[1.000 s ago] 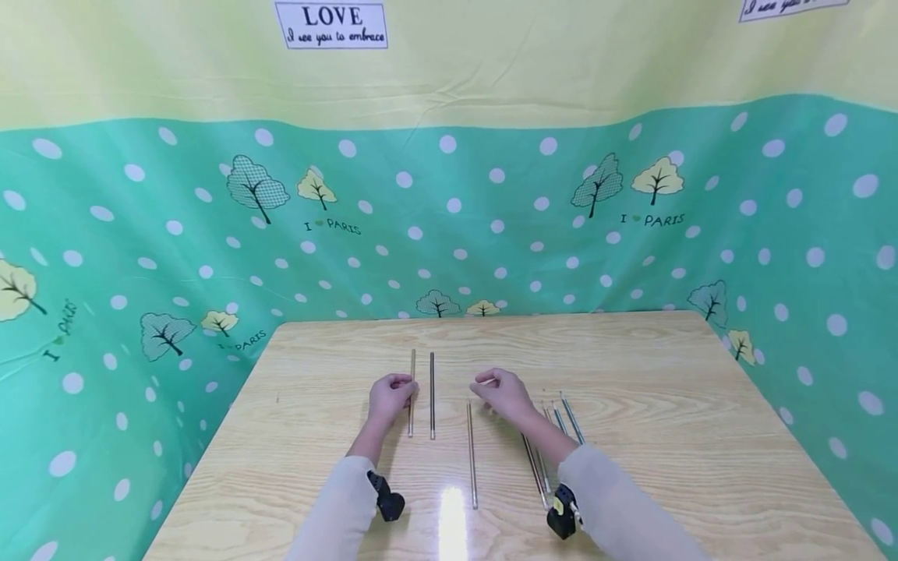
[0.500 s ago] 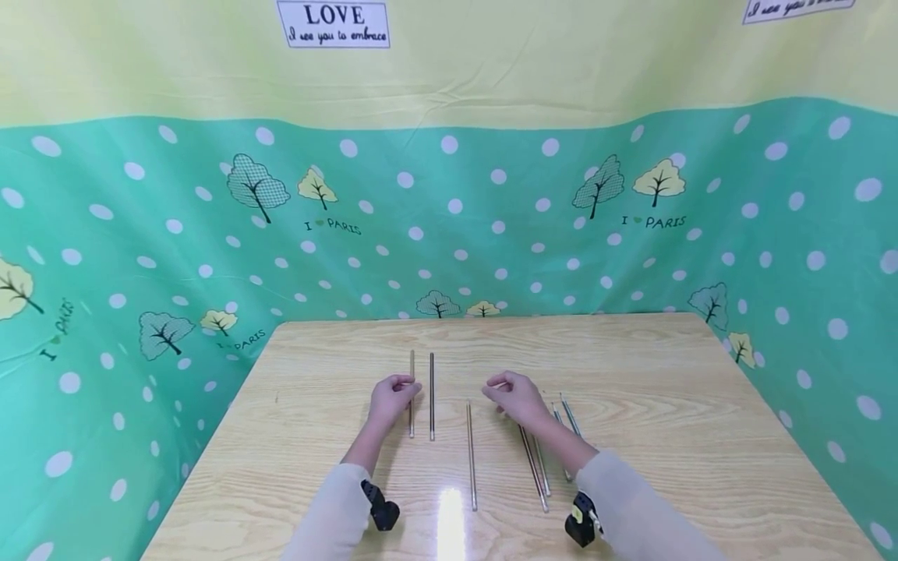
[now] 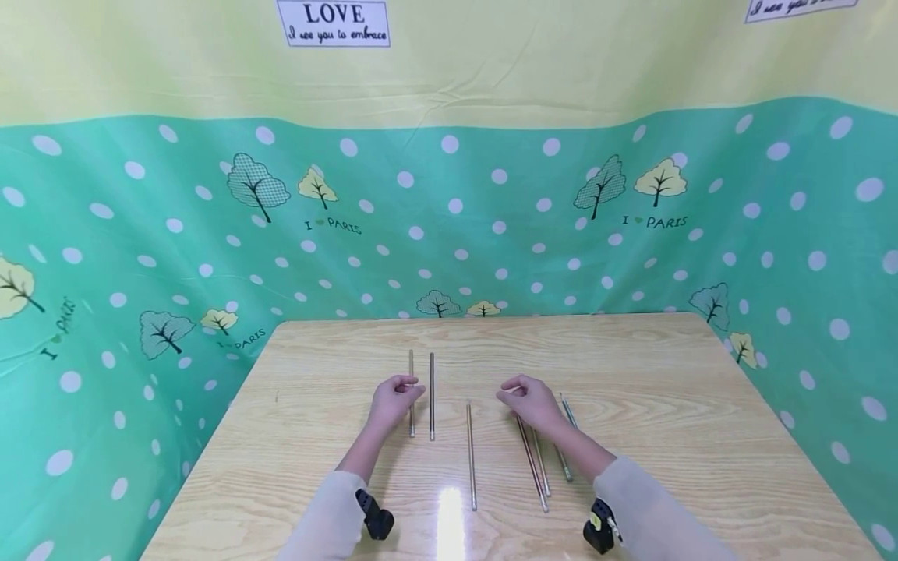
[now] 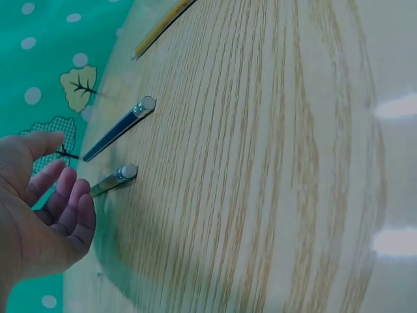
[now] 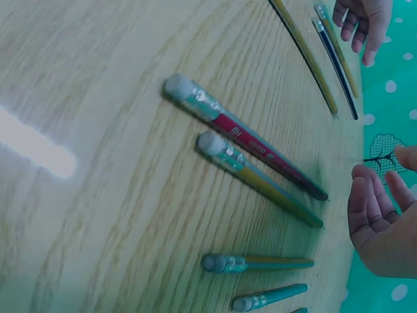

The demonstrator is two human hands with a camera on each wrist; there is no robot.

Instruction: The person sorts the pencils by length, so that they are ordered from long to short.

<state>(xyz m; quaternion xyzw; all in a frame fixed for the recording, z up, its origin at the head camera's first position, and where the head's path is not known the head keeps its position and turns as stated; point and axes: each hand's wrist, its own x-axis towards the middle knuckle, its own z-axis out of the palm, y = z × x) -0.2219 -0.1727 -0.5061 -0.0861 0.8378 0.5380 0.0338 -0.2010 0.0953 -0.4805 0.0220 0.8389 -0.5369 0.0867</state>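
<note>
My left hand (image 3: pixel 395 402) hovers over a yellow pencil (image 3: pixel 411 425), its fingers loosely curled around nothing. In the left wrist view, the thumb and fingers stand apart beside that pencil's eraser end. Just to its right lies a dark pencil (image 3: pixel 432 397), nearly parallel. Another yellow pencil (image 3: pixel 471 460) lies nearer, between the hands. My right hand (image 3: pixel 535 405) is also relaxed and holds nothing, above the far ends of a group of pencils. In the right wrist view, this group includes a red pencil (image 5: pixel 254 143), a yellow pencil (image 5: pixel 280 195) and a green pencil (image 5: pixel 280 295).
Everything lies on a light wood-grain table (image 3: pixel 316 351). A green dotted cloth (image 3: pixel 449 234) hangs around its back and sides. A bright light reflection shows on the near part of the tabletop. Each wrist wears a black camera (image 3: pixel 375 516).
My right hand has moved to the right, from near the middle yellow pencil to over the right group. My left hand has shifted slightly right. The pencils lie where they were.
</note>
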